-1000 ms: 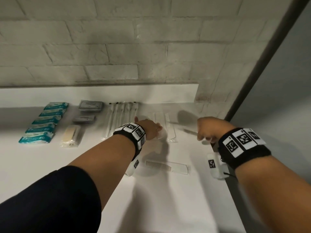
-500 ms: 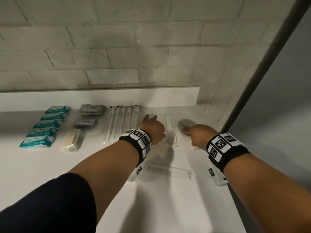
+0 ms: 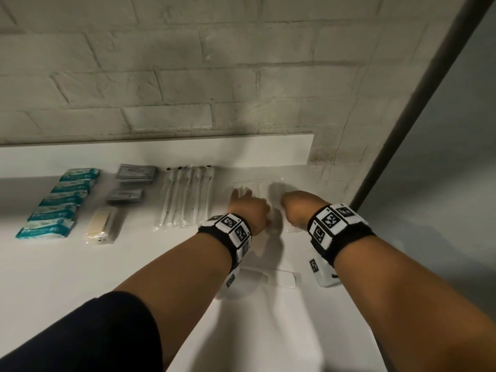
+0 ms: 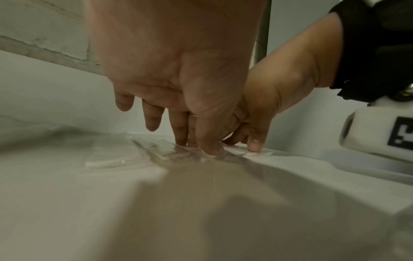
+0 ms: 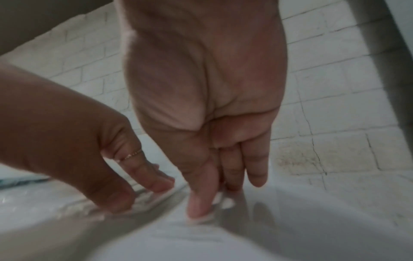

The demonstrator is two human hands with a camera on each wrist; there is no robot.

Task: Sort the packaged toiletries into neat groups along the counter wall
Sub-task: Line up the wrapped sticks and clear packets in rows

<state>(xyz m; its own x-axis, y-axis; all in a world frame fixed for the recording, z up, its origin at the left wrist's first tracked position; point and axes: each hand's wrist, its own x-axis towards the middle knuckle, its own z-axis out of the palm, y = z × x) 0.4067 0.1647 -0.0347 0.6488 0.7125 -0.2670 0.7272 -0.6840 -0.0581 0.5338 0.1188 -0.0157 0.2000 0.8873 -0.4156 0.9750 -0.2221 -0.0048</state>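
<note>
Both hands are pressing down on clear plastic packets [image 3: 264,187] lying on the white counter [image 3: 80,264] close to the wall, just right of the row of wrapped toothbrushes [image 3: 185,197]. The left hand [image 3: 251,210] is lying open, straight fingertips [image 4: 212,150] on the wrap. The right hand [image 3: 298,210] is likewise open, thumb and fingers touching the packet; its contents are too blurred to name. A comb [image 3: 268,277] is lying nearer, between the wrists.

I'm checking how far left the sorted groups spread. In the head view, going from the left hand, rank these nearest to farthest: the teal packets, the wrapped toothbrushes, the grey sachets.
1. Wrapped toothbrushes: just left of the left hand.
2. Grey sachets: further left, near the wall.
3. Teal packets: far left end of the counter.
</note>
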